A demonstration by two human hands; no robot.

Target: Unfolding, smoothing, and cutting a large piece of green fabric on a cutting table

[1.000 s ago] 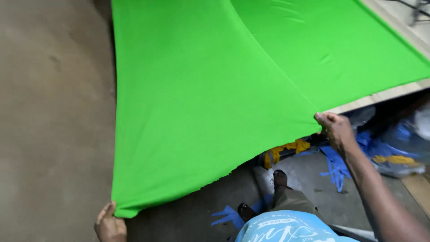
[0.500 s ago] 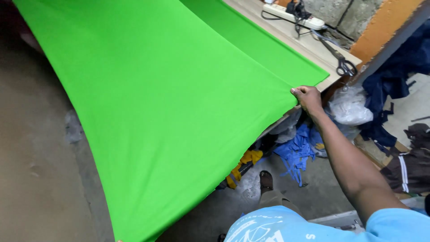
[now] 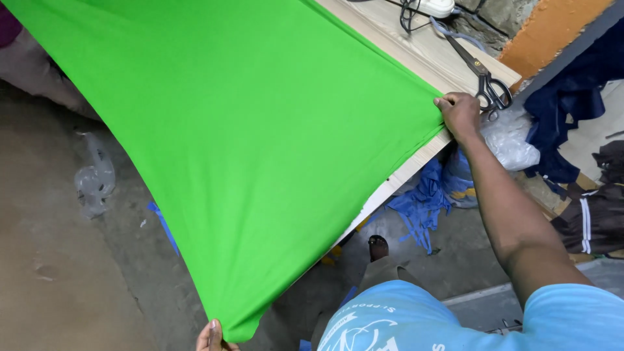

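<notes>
A green cloth (image 3: 260,130) stretches taut from the upper left of the frame to the bottom centre. The right hand (image 3: 460,114) pinches one corner at the edge of the wooden surface (image 3: 416,39), near scissors (image 3: 484,81). The left hand (image 3: 213,337) clutches the low corner. A loosened pinch could drop the cloth onto the dusty floor (image 3: 58,273).
</notes>
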